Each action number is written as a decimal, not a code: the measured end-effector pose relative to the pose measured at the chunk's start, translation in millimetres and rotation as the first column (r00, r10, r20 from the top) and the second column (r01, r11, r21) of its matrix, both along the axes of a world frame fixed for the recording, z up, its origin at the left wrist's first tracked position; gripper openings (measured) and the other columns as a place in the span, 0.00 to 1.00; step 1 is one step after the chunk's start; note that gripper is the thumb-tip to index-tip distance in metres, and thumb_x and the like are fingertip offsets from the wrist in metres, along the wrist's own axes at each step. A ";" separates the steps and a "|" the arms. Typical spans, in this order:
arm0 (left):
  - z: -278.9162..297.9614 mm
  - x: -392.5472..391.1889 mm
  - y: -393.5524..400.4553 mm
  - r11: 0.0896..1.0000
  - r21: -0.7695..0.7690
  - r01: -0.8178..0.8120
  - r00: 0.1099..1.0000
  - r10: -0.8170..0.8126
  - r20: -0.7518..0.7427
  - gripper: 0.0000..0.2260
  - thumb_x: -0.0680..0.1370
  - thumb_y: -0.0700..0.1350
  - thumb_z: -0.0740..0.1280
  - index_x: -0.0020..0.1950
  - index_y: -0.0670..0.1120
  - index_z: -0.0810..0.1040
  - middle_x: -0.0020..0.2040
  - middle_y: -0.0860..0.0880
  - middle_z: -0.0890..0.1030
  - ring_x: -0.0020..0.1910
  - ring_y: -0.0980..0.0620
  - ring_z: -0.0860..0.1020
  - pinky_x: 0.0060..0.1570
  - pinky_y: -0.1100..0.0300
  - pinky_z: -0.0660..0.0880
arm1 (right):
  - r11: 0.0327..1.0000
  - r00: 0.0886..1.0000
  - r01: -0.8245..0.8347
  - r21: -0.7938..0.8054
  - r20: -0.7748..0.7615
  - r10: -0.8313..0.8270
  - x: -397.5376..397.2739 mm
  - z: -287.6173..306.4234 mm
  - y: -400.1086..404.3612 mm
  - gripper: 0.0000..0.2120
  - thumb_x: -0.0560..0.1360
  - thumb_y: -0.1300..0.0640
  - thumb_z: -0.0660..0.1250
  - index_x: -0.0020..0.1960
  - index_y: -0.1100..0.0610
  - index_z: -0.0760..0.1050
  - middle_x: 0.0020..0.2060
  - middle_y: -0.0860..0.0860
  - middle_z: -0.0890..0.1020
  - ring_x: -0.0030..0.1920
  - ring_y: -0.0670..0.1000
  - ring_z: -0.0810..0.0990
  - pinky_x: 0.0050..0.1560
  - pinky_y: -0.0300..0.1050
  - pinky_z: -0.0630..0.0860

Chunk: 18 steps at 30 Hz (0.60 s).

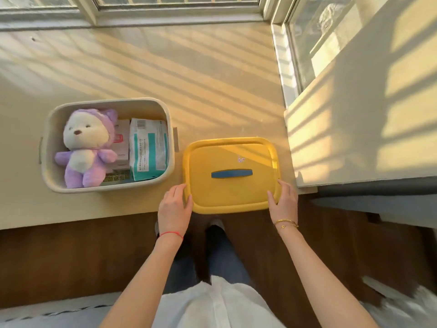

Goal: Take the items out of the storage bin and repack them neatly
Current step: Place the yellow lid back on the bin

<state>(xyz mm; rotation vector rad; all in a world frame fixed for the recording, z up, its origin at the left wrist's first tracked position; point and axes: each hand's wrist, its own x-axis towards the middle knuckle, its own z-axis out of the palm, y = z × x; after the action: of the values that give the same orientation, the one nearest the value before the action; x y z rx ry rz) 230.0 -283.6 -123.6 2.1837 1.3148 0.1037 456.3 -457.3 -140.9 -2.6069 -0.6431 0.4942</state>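
**Setting the lid aside before unpacking**

Sunlit and striped with window-bar shadows, the pale ledge under the window carried everything you needed, and you stood at its near edge over a dark wooden floor.

Nearest to you, your left hand and right hand sat at the two near corners of the yellow lid. Your fingers were spread and lay against its rim, thumbs on top; they looked to be resting on or lightly gripping the edge, not clenched, and I could not tell whether the lid was already fully down on the ledge. The lid's near edge hung slightly past the ledge's front, so the sound move, in my judgement, was to slide it away from you until its whole base was supported, then release both hands together so it would not tip toward your legs. Its blue handle lay flat across the middle, untouched.

Farther back and to your left stood the open cream storage bin, apart from the lid by a narrow gap. It was still full: a purple-and-white plush bear lay along its left side, a teal-and-white soft pack stood against the right wall, and pink-and-white boxes were wedged between them. Nothing had been unpacked yet. The bear looked the easiest first lift; the ledge beyond offered room for laying things out.
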 end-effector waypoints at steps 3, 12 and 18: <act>-29.1 8.1 -4.1 0.992 -0.073 -0.100 0.993 0.095 -0.069 0.21 0.77 0.48 0.66 0.69 0.44 0.70 0.63 0.46 0.75 0.60 0.47 0.75 0.57 0.50 0.75 | 0.999 0.999 0.044 -0.017 -0.030 -0.045 10.5 -29.0 -5.3 0.24 0.76 0.51 0.64 0.69 0.59 0.64 0.63 0.57 0.70 0.64 0.55 0.68 0.63 0.50 0.70; -94.1 19.5 -15.0 0.945 -0.184 -0.270 0.957 0.242 -0.161 0.30 0.77 0.50 0.66 0.75 0.43 0.60 0.70 0.43 0.66 0.68 0.44 0.67 0.63 0.47 0.69 | 0.985 0.984 0.175 -0.010 -0.018 -0.175 11.1 -82.0 -3.2 0.31 0.73 0.52 0.68 0.71 0.60 0.61 0.66 0.57 0.68 0.65 0.55 0.66 0.64 0.51 0.69; -97.0 15.0 -16.1 0.933 -0.200 -0.297 0.951 0.272 -0.145 0.32 0.76 0.46 0.69 0.76 0.44 0.59 0.70 0.44 0.65 0.68 0.44 0.66 0.65 0.47 0.68 | 0.977 0.974 0.215 -0.018 -0.069 -0.215 5.6 -83.2 -9.8 0.34 0.71 0.56 0.72 0.72 0.60 0.60 0.65 0.57 0.66 0.63 0.56 0.66 0.64 0.50 0.68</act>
<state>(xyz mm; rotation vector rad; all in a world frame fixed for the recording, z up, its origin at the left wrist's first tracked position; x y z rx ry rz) 245.0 -299.7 -220.6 1.8262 1.6221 -0.0558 461.9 -467.1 -224.1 -2.6156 -0.3305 0.5189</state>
